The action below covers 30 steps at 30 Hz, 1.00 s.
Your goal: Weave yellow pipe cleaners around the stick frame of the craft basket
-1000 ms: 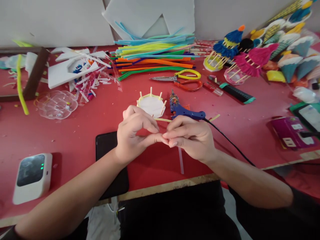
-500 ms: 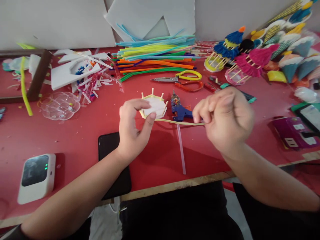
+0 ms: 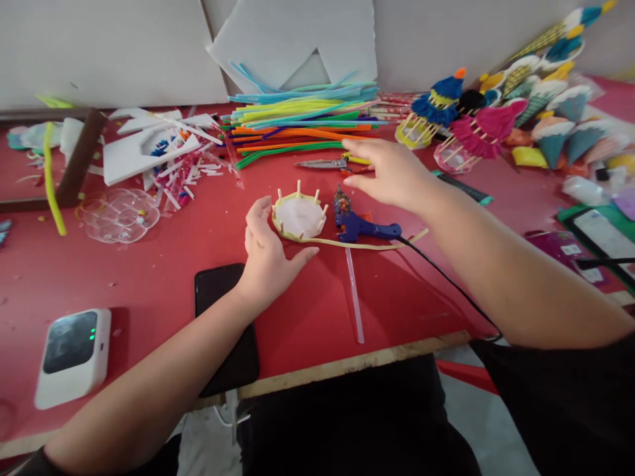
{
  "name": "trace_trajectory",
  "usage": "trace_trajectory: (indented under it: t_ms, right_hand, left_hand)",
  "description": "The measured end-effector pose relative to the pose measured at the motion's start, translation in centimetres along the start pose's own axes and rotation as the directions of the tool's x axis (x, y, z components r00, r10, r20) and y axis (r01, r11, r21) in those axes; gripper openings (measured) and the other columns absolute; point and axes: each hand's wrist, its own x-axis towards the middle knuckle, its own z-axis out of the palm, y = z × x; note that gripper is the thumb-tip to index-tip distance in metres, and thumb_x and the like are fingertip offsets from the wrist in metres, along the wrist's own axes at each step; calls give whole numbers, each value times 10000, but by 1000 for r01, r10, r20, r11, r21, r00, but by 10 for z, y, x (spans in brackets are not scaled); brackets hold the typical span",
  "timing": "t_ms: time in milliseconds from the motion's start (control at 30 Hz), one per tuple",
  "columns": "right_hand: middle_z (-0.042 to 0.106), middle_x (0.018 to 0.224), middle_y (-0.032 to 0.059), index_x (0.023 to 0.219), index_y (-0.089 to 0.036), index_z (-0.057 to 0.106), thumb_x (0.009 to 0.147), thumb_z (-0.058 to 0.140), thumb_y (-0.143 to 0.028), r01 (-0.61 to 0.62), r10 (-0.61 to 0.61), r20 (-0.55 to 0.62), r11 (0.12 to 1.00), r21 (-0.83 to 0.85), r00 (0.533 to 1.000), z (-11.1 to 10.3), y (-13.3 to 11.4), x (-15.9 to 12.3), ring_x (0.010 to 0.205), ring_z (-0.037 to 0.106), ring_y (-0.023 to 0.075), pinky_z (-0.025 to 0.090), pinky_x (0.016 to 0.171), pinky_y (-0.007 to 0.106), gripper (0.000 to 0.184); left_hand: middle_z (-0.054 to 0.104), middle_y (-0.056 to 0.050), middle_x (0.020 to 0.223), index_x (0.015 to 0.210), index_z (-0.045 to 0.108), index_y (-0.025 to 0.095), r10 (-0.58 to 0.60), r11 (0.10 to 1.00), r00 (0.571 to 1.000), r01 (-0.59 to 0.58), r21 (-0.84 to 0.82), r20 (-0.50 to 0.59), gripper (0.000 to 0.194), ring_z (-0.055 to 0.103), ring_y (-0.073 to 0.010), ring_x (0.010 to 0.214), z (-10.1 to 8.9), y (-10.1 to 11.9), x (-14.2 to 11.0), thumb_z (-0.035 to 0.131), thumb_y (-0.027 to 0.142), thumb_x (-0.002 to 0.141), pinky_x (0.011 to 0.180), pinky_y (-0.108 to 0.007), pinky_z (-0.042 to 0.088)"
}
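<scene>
A white disc base with several short upright sticks around its edge lies on the red table. A thin pale-yellow strip trails from its rim to the right. My left hand curves beside the base's left edge, thumb and fingers spread, holding nothing. Over the handles of the scissors hovers my right hand, fingers apart and nothing seen between them; it covers most of the handles. Between the base and my right forearm lies a blue glue gun, its clear glue stick pointing toward me.
Coloured pipe cleaners are piled at the back. Foam scraps and a clear flower-shaped tray lie left. A phone and a white device sit near the front. Finished figures stand back right. A black cord crosses the right.
My right hand let go of the yellow strip and moved up and back to the scissors. The strip now lies along the table past the glue gun. My left hand stays by the base.
</scene>
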Motion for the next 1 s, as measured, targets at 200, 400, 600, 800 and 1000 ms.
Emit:
trace_trajectory:
  t_ms: [200,400,600,800,1000]
  right_hand:
    - [772,1092,100,1053,-209,783,835,778,-252,-18,31,61,980,-196,998,-18,-5,-62,1054,732,297,593,944,481,222]
    - [789,1089,89,1213,-206,734,888,720,-327,-135,157,313,987,-90,937,-30,2,-98,927,758,246,614,839,414,347]
    - [778,1180,96,1196,-210,739,933,605,-225,4,31,254,991,-133,967,-34,15,-114,1080,744,259,598,958,438,296]
    - [791,1137,92,1123,-219,746,930,567,-189,15,29,222,981,-194,975,-54,46,-124,1063,753,280,601,951,444,265]
    - [796,1154,87,1129,-238,765,849,625,-85,-61,126,248,965,-254,961,-71,67,-124,1079,754,281,578,967,428,348]
  left_hand:
    - [449,-194,1434,1373,318,243,-34,997,999,31,-74,-31,894,547,-408,1362,-7,1,5,887,304,686,1101,-621,481]
    - [484,-143,1325,1285,374,236,-31,995,996,23,-94,-84,729,586,-337,1274,-5,1,8,809,206,700,1092,-566,493]
    - [494,-146,1305,1255,358,225,-61,996,996,57,-72,-62,641,584,-314,1259,-6,2,9,713,181,724,1070,-545,505]
    - [539,-170,1336,1251,355,215,-106,993,994,104,-55,-37,537,601,-311,1265,-7,6,10,639,164,799,1099,-582,466]
    - [611,-160,1276,1225,381,220,-102,994,995,102,-25,9,483,645,-311,1222,-9,9,12,632,146,819,1070,-585,472]
